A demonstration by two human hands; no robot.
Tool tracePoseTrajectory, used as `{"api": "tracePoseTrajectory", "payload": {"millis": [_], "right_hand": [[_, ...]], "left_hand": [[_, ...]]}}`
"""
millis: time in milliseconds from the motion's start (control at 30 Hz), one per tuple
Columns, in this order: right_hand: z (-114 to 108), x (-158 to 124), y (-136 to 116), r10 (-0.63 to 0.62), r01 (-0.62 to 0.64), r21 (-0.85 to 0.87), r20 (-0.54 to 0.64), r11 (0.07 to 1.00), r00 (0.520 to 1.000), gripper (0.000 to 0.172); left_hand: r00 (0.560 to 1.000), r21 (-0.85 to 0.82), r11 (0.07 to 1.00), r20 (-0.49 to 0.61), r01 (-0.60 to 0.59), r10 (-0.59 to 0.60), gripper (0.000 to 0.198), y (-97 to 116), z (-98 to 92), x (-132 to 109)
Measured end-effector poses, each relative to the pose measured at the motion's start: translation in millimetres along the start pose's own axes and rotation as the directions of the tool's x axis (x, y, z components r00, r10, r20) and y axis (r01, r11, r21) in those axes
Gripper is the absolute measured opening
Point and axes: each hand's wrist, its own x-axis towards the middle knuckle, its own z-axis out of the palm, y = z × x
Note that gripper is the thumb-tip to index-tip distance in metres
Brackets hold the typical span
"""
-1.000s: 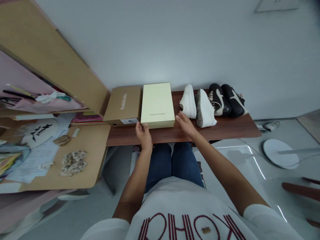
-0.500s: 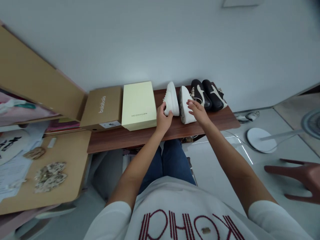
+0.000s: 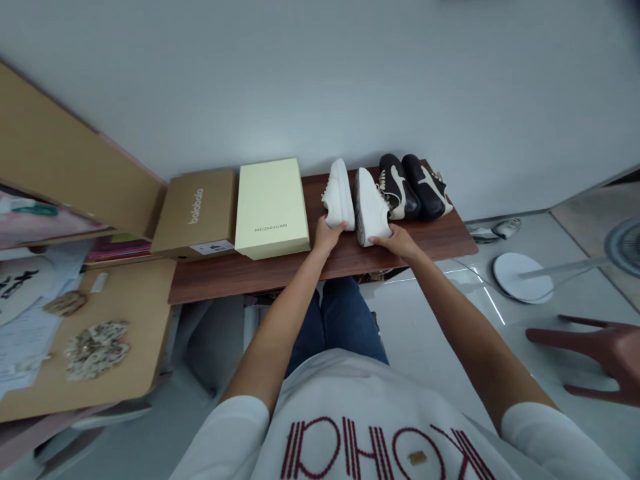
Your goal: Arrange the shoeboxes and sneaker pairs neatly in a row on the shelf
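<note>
Head view, looking down at a seated person, white wall (image 3: 320, 87) filling the top, glossy pale floor tiles (image 3: 435, 333) lower right. A long dark-wood shelf (image 3: 240, 283) runs across the middle against the wall. Left side has a large cardboard panel (image 3: 115, 320) with loose papers (image 3: 30, 320) and a patterned fabric piece (image 3: 96, 350) on it. Person's white T-shirt with red lettering (image 3: 360, 427) and blue jeans (image 3: 340, 320) at bottom. Right side: round white fan base (image 3: 520, 277) on the floor, reddish-brown chair legs (image 3: 590, 353) at the edge. On the shelf, left to right: kraft "balabala" shoebox (image 3: 195, 213), pale yellow "MEIZHIYUAN" shoebox (image 3: 271, 207), then two white sneakers side by side, then a black-and-cream sneaker pair (image 3: 410, 188) touching the second white one. First white sneaker (image 3: 339, 195) stands just right of the yellow box, second white sneaker (image 3: 371, 207) right beside it, both on the shelf, toes toward the person. Left hand (image 3: 327, 237) is at the toe of the first white sneaker, fingers (image 3: 334, 227) curled partly closed against it. Right hand (image 3: 395, 241) is at the toe of the second, fingers (image 3: 376, 240) fairly flat and together, touching it. Cannot tell how firm either hold is.
</note>
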Motion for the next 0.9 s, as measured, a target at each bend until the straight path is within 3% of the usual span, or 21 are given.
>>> {"api": "tracePoseTrajectory", "payload": {"millis": [100,200,333,567,733,900], "right_hand": [[2,0,1,-0.104,0.101,0.06,0.038,0.993,0.994,0.067],[1,2,-5,-0.207,0.204,0.06,0.061,0.977,0.976,0.071],[-5,3,-22,-0.277,0.285,-0.216,0.07,0.934,0.958,0.06],[4,5,-71,-0.261,0.305,-0.71,0.175,0.635,0.949,0.045],[20,9,-89,-0.207,0.341,-0.817,0.274,0.465,0.939,0.039],[29,11,-93,-0.211,0.363,-0.843,0.302,0.396,0.93,0.038]], "left_hand": [[0.999,0.049,0.999,0.029,0.016,-0.017,0.048,4,-2.8,-2],[0.999,0.134,0.99,0.026,-0.042,0.039,0.041,15,-9.4,-7],[0.982,0.312,0.932,0.046,-0.187,0.181,0.042,35,-18.1,-11],[0.946,0.497,0.806,0.211,-0.321,0.246,0.035,57,-26.3,-13],[0.918,0.606,0.696,0.331,-0.385,0.22,0.032,59,-29.4,-20],[0.926,0.603,0.706,0.297,-0.372,0.234,0.028,52,-27.9,-17]]}}
